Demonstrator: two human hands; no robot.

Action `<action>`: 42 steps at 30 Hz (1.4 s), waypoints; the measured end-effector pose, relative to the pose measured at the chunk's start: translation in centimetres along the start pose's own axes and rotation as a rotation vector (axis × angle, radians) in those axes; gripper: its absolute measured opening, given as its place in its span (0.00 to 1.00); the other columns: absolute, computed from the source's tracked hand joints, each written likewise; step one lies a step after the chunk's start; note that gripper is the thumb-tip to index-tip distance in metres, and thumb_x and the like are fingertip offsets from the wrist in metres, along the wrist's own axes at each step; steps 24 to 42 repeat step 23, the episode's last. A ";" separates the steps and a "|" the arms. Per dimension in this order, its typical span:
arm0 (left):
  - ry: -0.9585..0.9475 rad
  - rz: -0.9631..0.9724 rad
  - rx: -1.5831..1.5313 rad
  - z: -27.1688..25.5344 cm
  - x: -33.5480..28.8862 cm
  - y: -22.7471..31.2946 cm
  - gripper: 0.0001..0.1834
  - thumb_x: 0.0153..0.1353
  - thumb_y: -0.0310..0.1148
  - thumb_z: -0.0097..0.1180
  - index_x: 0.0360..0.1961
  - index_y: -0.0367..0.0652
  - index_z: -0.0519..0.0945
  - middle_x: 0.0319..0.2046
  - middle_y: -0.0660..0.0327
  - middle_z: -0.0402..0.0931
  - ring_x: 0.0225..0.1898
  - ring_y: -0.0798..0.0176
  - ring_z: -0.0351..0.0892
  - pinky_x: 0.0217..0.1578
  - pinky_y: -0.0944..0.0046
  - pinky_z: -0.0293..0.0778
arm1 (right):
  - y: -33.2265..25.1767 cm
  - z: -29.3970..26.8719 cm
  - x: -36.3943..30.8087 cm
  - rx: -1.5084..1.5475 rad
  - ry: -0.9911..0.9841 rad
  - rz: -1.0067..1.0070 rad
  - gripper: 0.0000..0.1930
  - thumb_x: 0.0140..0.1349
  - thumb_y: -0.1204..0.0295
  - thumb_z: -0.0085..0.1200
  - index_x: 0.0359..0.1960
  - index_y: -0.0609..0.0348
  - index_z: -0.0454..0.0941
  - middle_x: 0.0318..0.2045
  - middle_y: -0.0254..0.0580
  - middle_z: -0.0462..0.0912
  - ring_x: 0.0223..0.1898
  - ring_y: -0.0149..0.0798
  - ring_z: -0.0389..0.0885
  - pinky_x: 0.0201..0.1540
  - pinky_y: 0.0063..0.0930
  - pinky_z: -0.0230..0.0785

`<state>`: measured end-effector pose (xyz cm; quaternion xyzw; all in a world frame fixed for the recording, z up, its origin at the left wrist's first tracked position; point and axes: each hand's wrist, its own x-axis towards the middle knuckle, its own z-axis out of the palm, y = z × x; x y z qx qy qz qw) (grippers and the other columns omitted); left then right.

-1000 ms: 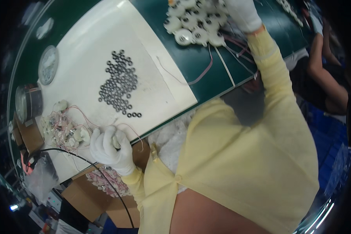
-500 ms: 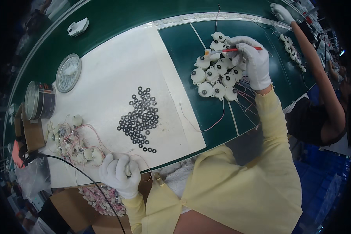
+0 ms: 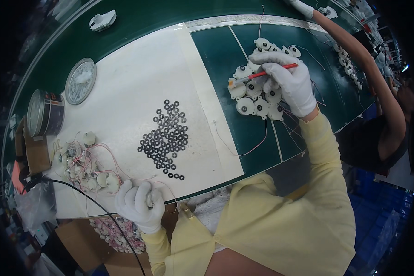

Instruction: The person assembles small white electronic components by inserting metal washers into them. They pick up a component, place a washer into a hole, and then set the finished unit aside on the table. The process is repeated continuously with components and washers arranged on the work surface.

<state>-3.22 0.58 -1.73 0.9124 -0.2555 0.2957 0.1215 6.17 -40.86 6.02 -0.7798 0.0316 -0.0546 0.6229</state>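
My right hand (image 3: 287, 85), in a white glove, grips a thin brush (image 3: 257, 75) with a red handle. Its orange-tinged bristles are at the left side of a cluster of round white wired parts (image 3: 245, 106), several with a black ring in the middle. The hand covers some of that cluster. Near the table's front edge, my gloved left hand (image 3: 141, 206) has its fingers curled. What they hold, if anything, I cannot make out. A thin wire runs beside that hand. Just beyond lies a pile of white wired parts (image 3: 85, 168).
Many loose black rings (image 3: 165, 138) lie on the white sheet. At left stand a metal tin (image 3: 46, 115) and a round lid (image 3: 80, 82) with whitish paste. A black cable (image 3: 94, 200) crosses the front edge above a carton of parts (image 3: 117, 234). A co-worker's arm (image 3: 354, 50) reaches in at right.
My right hand has moved the brush left and slightly nearer across the white parts. My left hand has barely moved. The co-worker's hand has shifted left, toward the top edge.
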 end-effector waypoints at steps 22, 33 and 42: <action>0.013 -0.025 -0.026 0.1 -0.2 0.0 0.19 0.50 0.32 0.67 0.46 0.54 0.82 0.39 0.65 0.76 0.50 0.50 0.79 0.47 0.48 0.74 | -2.6 1.3 1.8 -0.298 -0.117 -0.102 0.16 0.67 0.79 0.47 0.48 0.67 0.88 0.43 0.37 0.88 0.40 0.27 0.85 0.48 0.21 0.76; 0.013 -0.026 -0.024 0.0 -0.2 0.0 0.19 0.50 0.32 0.67 0.46 0.54 0.82 0.39 0.65 0.76 0.50 0.50 0.79 0.47 0.48 0.74 | -2.6 1.3 1.8 -0.297 -0.119 -0.103 0.16 0.67 0.79 0.47 0.48 0.67 0.88 0.43 0.37 0.88 0.40 0.27 0.85 0.48 0.21 0.76; 0.013 -0.026 -0.024 0.0 -0.2 0.0 0.19 0.50 0.32 0.67 0.46 0.54 0.82 0.39 0.65 0.76 0.50 0.50 0.79 0.47 0.48 0.74 | -2.6 1.3 1.8 -0.297 -0.119 -0.103 0.16 0.67 0.79 0.47 0.48 0.67 0.88 0.43 0.37 0.88 0.40 0.27 0.85 0.48 0.21 0.76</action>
